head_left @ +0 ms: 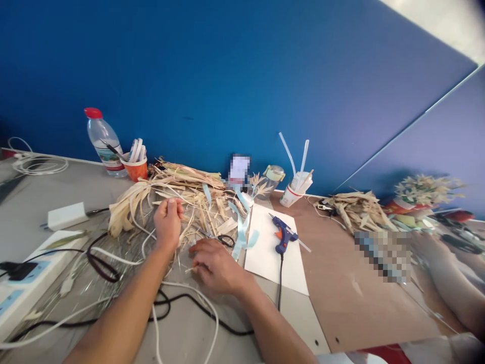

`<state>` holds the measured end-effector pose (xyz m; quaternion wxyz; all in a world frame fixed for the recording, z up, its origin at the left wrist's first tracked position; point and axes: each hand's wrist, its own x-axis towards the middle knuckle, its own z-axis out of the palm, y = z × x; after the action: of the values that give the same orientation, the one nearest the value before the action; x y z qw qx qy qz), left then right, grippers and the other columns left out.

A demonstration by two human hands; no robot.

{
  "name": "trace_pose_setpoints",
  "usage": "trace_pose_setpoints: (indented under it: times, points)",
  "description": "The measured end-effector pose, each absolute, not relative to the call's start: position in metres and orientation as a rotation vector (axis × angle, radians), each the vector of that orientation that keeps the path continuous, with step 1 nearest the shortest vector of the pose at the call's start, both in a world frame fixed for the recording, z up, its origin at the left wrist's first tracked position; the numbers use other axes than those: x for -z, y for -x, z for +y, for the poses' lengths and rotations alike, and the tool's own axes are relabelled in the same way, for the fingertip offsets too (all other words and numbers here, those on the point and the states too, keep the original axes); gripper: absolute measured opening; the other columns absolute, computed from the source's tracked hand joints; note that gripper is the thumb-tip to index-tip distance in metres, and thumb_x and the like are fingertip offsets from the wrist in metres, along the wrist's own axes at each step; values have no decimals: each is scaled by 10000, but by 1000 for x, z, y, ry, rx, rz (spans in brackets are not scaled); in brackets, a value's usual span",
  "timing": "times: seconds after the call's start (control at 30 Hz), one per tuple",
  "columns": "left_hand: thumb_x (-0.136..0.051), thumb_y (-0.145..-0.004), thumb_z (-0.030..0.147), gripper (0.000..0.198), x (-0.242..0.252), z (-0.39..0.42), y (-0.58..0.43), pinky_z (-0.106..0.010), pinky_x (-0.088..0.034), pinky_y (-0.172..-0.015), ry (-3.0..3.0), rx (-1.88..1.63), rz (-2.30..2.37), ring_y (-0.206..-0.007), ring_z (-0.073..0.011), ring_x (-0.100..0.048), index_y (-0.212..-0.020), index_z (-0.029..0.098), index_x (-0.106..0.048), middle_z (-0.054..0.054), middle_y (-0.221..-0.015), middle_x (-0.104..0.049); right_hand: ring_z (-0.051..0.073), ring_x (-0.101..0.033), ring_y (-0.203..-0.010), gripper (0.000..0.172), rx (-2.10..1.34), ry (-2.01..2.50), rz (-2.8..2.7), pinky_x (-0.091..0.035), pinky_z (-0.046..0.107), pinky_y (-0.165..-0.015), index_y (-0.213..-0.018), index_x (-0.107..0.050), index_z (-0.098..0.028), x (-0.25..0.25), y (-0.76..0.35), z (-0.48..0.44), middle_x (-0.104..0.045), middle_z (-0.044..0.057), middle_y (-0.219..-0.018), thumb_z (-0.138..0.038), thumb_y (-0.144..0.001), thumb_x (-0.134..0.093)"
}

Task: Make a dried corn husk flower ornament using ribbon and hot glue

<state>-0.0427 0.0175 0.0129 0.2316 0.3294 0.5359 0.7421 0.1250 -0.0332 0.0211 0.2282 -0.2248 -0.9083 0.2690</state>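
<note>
My left hand (167, 222) reaches into a heap of dried straw-coloured leaf strips (178, 197) on the table, its fingers closed in a pinch on one strip. Close to the right, my right hand (215, 265) rests low on the table with curled fingers, pinching the end of a thin strip. Black-handled scissors (223, 238) lie just beyond the right hand. Pale blue ribbon (242, 227) trails beside the scissors.
A blue glue gun (283, 235) lies on white paper (271, 253). A water bottle (103, 141), an orange cup (135, 167) and a white cup with glue sticks (294, 191) stand at the blue wall. Cables (166, 303) and a power strip (26, 283) lie left. Another person's arm (447, 278) is right.
</note>
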Motion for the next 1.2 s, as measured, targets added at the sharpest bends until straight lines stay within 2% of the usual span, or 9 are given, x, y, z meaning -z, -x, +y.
trace_pose_setpoints:
  times: [0.17, 0.4, 0.5, 0.63, 0.77, 0.9, 1.0, 1.2]
  points:
    - [-490, -841, 300, 189, -12, 20, 47, -194, -347, -452, -840, -2074, 1410, -468, -79, -416, -718, 179, -568, 37, -565, -479, 243, -417, -1242, 129, -659, 491, -2645, -299, 396, -1037, -721, -640, -221, -24, -116, -43, -646, -2, -1176, -118, -735, -563]
    - [-501, -834, 301, 188, -13, 19, 47, -191, -345, -451, -857, -2062, 1398, -476, -78, -418, -720, 172, -576, 34, -571, -485, 174, -594, -928, 159, -831, 454, -2691, -417, 272, -851, -713, -626, -201, -20, -117, -41, -698, 35, -944, -76, -708, -528]
    - [-514, -825, 319, 193, -14, 20, 45, -193, -341, -451, -878, -2008, 1388, -481, -79, -420, -718, 174, -582, 30, -579, -491, 164, -607, -872, 184, -894, 575, -2586, -430, 248, -802, -738, -626, -201, -16, -120, -38, -690, 35, -901, -66, -710, -504]
    - [-529, -801, 338, 190, -16, 20, 41, -198, -335, -450, -902, -1948, 1399, -475, -82, -415, -722, 174, -586, 31, -573, -492, 173, -605, -866, 182, -873, 674, -2425, -428, 265, -820, -762, -624, -195, -15, -120, -34, -679, 46, -879, -72, -726, -496]
    - [-577, -744, 355, 184, -17, 24, 35, -214, -340, -461, -1074, -1659, 1433, -467, -94, -438, -724, 172, -591, 34, -566, -514, 177, -599, -836, 166, -810, 857, -2154, -425, 289, -828, -790, -626, -186, -16, -122, -26, -669, 51, -830, -107, -765, -481]
    - [-575, -709, 365, 185, -27, 32, 30, -239, -356, -487, -1351, -1246, 1516, -465, -123, -473, -688, 183, -599, 33, -546, -534, 173, -592, -774, 146, -838, 1092, -1848, -437, 279, -746, -762, -622, -186, -16, -128, -17, -654, 37, -781, -172, -779, -478]
    - [-591, -670, 311, 121, -44, 29, 32, -248, -338, -485, -1560, -1021, 1542, -463, -138, -461, -637, 197, -618, 31, -523, -538, 168, -584, -741, 153, -894, 1181, -1642, -442, 270, -701, -775, -620, -184, -14, -133, -12, -653, 28, -766, -235, -801, -478]
    - [-513, -689, 182, 125, -66, -23, 49, -282, -381, -604, -2048, -410, 1639, -660, -198, -549, -659, 236, -621, -13, -675, -624, 169, -583, -773, 173, -967, 1165, -1529, -459, 275, -721, -804, -626, -180, -12, -135, -9, -667, 28, -812, -270, -798, -478]
